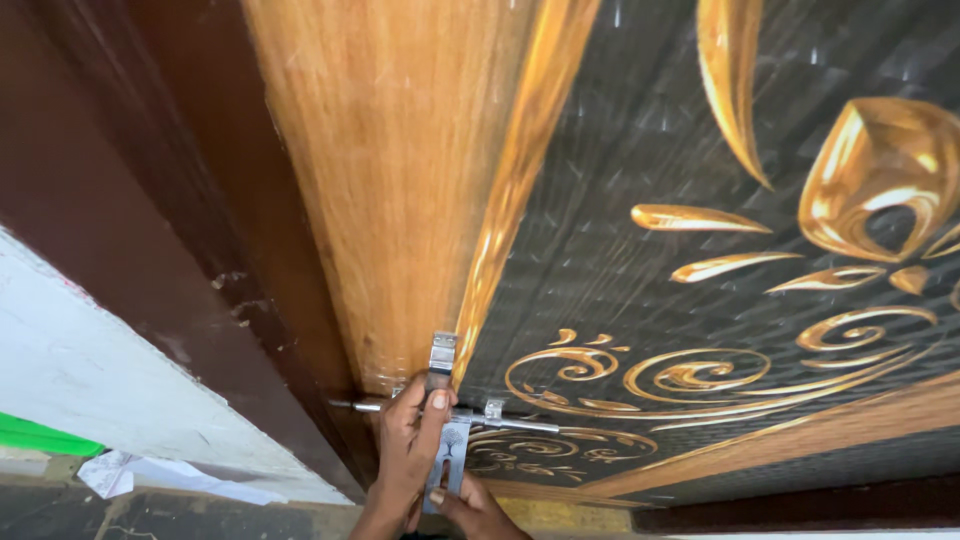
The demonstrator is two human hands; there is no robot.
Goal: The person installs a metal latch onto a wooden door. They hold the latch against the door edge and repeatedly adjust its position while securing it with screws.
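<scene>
The metal door bolt [455,412] sits low on the decorated wooden door [640,250], beside the dark brown frame [200,200]. Its rod already reaches across to the frame, so the bolt looks pushed home or nearly so. The left hand [408,450] has its fingers [432,408] curled closed around the bolt's handle. The right hand [475,508] presses the lower plate with the thumb; its other fingers are hidden.

Bright, smooth metal on the door bolt [470,413] under the left hand [410,450] and right hand [478,508]. Above the grip, glossy printed wood-grain door [400,160] with shiny gold scrollwork. Left of it, dark brown wooden frame [150,220], scuffed; matt, rough whitewashed wall [90,370].
</scene>
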